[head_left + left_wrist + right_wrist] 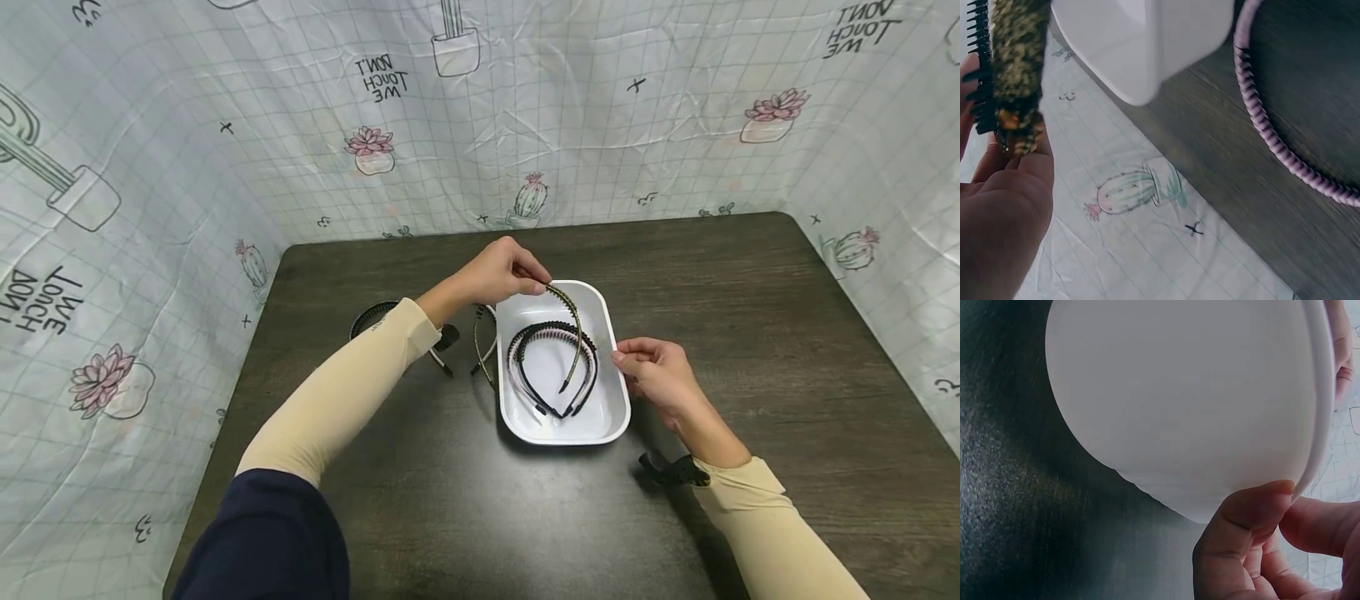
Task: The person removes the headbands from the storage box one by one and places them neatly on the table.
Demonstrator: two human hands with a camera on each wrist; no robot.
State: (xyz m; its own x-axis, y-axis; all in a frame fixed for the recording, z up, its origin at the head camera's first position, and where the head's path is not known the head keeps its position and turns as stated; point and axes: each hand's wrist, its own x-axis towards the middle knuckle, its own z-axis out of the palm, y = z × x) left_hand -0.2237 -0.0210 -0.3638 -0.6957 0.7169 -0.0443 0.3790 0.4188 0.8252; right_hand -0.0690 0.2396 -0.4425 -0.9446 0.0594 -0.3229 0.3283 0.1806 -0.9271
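My left hand [501, 271] pinches a gold glittery headband [576, 317] by one part of its band, above the far side of a white tray [619, 408]. In the left wrist view, dark comb teeth line the inside of this gold headband [1019, 56]. Its lower end hangs over several headbands lying in the tray, among them a black one [529, 388] and a pale pink one [512, 358]. On the tray's right rim, my right hand [660, 375] pinches the edge between thumb and fingers, as the right wrist view shows [1260, 544].
Left of the tray, more headbands lie on the dark wooden table [420, 500]: a gold-toned one [480, 350] against the tray's side and a black one [367, 318] partly hidden by the left forearm. Patterned cloth [450, 167] hangs behind the table and along both sides.
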